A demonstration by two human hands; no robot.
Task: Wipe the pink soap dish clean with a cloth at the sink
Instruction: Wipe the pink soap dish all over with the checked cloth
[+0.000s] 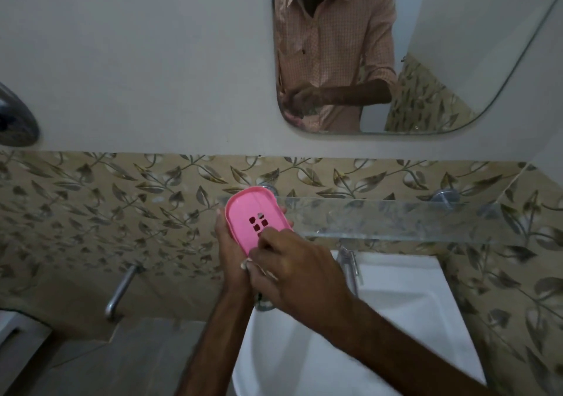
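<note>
The pink soap dish (250,212) is held up above the white sink (405,319), tilted with its inner face and drain holes toward me. My left hand (227,243) grips it from behind and below. My right hand (286,270) lies over the dish's lower end, fingers bunched and pressed against its inside. A small pale bit of cloth (244,264) peeks out under those fingers; the rest of the cloth is hidden.
A glass shelf (411,215) runs along the leaf-patterned tiled wall just behind the dish. A chrome tap (350,266) stands at the sink's back edge. A metal wall tap (120,292) juts out at left. A mirror (441,60) hangs above.
</note>
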